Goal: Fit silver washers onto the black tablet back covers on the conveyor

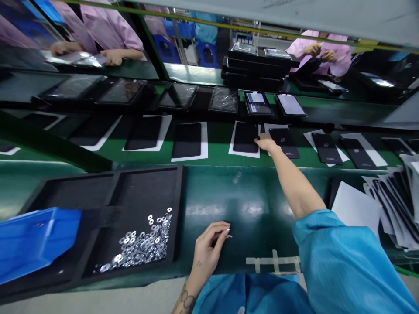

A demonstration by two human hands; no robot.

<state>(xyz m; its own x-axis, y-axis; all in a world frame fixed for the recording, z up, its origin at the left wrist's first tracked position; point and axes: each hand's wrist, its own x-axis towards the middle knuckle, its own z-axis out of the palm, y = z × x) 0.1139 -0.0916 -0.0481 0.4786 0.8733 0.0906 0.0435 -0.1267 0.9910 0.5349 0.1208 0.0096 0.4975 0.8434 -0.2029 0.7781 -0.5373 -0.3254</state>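
Observation:
My left hand [209, 246] is held over the green bench, thumb and forefinger pinched on a small shiny piece [229, 231] with a pale end, too small to make out fully. My right arm stretches forward to the row of panels. The fingers of my right hand [266, 142] close at the right edge of a black back panel [245, 137], which lies on a white sheet [236, 150]. Just right of that hand is another black back panel [284, 142] with a small camera hole and a logo. Many small silver rings [144, 246] lie heaped in a black divided tray [178, 196].
A blue bin [36, 240] rests over the tray's left part. White sheets and dark panels [393, 209] are stacked at right. Behind the panel row, tablets [258, 104] sit on a raised line. Two co-workers in pink [108, 26] handle things across the bench.

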